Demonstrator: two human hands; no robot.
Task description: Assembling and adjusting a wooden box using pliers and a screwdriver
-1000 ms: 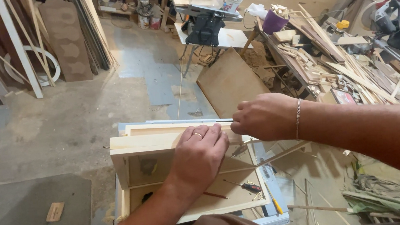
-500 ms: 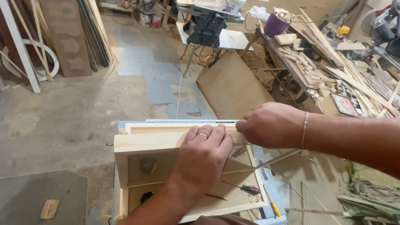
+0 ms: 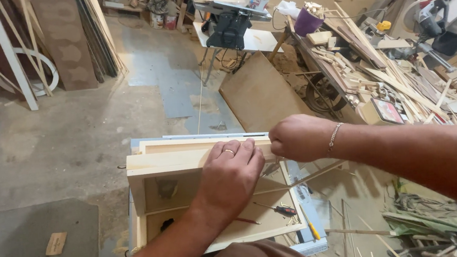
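Pressure is why my left hand [image 3: 232, 174] lies flat, palm down, on the pale wooden rail [image 3: 167, 162] topping the open box frame [image 3: 152, 208]: it pins the rail so it cannot shift. My right hand [image 3: 296, 137] is curled closed at the rail's end, at three o'clock from the left, the two nearly touching; whether it grips something I cannot tell. The frame sits on a light blue stand [image 3: 304, 216] right under me. Inside it, at five o'clock from my left hand, lies a red-handled screwdriver [image 3: 282, 210].
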